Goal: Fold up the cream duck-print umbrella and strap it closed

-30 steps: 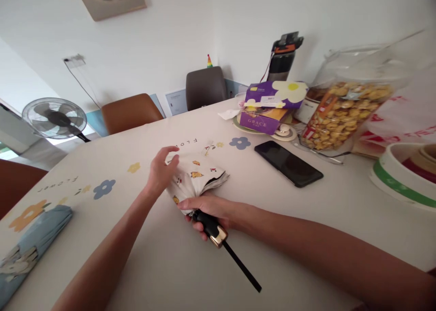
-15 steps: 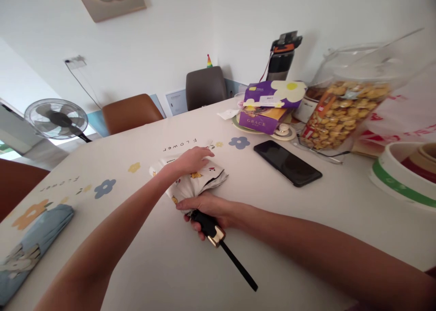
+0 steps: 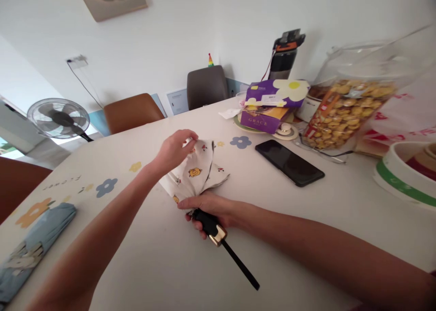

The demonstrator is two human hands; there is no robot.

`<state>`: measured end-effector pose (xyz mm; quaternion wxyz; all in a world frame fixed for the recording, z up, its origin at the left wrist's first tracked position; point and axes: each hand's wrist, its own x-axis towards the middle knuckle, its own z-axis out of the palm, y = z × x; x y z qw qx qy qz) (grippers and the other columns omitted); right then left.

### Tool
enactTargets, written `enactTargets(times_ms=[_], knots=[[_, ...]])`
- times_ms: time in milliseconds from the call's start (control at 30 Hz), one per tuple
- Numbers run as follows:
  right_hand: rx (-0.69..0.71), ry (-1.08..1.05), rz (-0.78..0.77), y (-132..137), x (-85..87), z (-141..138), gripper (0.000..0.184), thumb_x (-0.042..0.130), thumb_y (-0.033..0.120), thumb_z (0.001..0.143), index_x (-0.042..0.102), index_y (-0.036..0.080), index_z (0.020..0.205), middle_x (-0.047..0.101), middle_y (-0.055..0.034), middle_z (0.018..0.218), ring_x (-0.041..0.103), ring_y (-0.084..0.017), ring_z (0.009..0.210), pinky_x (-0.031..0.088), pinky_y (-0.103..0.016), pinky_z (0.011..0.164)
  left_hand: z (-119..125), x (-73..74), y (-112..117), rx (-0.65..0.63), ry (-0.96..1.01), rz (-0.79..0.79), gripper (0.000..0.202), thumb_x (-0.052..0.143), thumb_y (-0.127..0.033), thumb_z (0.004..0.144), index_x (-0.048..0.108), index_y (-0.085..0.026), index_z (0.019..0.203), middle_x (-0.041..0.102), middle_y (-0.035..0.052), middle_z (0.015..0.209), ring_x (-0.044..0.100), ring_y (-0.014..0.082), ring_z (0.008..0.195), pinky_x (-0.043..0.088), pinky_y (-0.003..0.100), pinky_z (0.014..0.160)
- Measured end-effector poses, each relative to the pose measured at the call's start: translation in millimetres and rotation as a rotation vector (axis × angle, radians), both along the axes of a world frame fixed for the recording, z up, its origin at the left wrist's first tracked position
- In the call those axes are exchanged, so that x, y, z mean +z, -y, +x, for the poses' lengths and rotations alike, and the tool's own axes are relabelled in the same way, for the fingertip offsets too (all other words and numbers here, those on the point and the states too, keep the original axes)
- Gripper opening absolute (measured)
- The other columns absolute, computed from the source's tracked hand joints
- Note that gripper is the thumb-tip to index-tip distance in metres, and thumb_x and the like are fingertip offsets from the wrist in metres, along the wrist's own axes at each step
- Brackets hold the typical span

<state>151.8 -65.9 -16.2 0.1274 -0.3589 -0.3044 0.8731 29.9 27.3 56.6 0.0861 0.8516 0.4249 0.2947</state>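
A folding umbrella (image 3: 185,178) lies across the white table, its white canopy loosely bunched and printed with small yellow and red figures. My right hand (image 3: 213,207) is wrapped round its base, where the cloth meets the black and gold handle; a black wrist strap trails from the handle's end. My left hand (image 3: 177,148) pinches the upper edge of the canopy cloth and holds a fold of it raised. Part of the cloth is hidden behind the left hand.
A black phone (image 3: 289,162) lies right of the umbrella. Behind it are purple boxes (image 3: 260,120), a dark bottle (image 3: 284,59) and a clear snack jar (image 3: 350,116). A tape roll (image 3: 403,177) sits at right, a folded blue cloth item (image 3: 37,252) at left.
My left hand has moved up and to the left, from lying over the canopy to pinching its edge, and a cloth panel has lifted and spread. My right hand keeps its grip.
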Motion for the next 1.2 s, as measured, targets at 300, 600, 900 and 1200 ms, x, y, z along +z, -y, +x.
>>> enactTargets(times_ms=[300, 600, 900, 1200], knots=[[-0.004, 0.037, -0.037, 1.5, 9.6, 0.5, 0.019, 0.063, 0.028, 0.076, 0.049, 0.015, 0.078, 0.051, 0.0042, 0.058, 0.046, -0.008, 0.036, 0.045, -0.023, 0.034, -82.5, 9.8, 73.8, 0.376, 0.363, 0.086, 0.011, 0.054, -0.025, 0.078, 0.056, -0.021, 0.088, 0.066, -0.0008, 0.085, 0.064, 0.0134, 0.074, 0.051, 0.028, 0.072], [0.054, -0.019, 0.007, 1.3, 1.9, 4.7, 0.035, 0.065, 0.047, 0.071, 0.049, 0.016, 0.071, 0.046, 0.0044, 0.052, 0.043, -0.007, 0.037, 0.041, -0.019, 0.032, -139.6, -29.4, 128.4, 0.140, 0.152, -0.169, 0.007, 0.058, -0.023, 0.072, 0.065, -0.026, 0.074, 0.060, 0.0022, 0.087, 0.058, 0.0188, 0.084, 0.046, 0.029, 0.072], [-0.056, 0.019, 0.014, 1.7, 14.5, 6.7, 0.051, 0.053, 0.069, 0.070, 0.045, 0.018, 0.069, 0.044, 0.0048, 0.051, 0.039, -0.006, 0.033, 0.037, -0.020, 0.028, -157.2, -46.9, 136.9, 0.169, 0.387, -0.309, 0.008, 0.068, -0.030, 0.067, 0.068, -0.027, 0.060, 0.056, 0.0037, 0.080, 0.057, 0.0214, 0.087, 0.047, 0.032, 0.077], [0.009, 0.139, 0.174, 4.1, 19.1, 10.4, 0.024, 0.059, 0.033, 0.075, 0.042, 0.018, 0.065, 0.043, 0.0065, 0.045, 0.037, -0.006, 0.031, 0.035, -0.018, 0.029, -163.5, -56.9, 137.7, 0.065, 0.144, -0.468, 0.017, 0.057, -0.027, 0.076, 0.069, -0.027, 0.064, 0.059, 0.0053, 0.083, 0.056, 0.0212, 0.097, 0.033, 0.041, 0.102]])
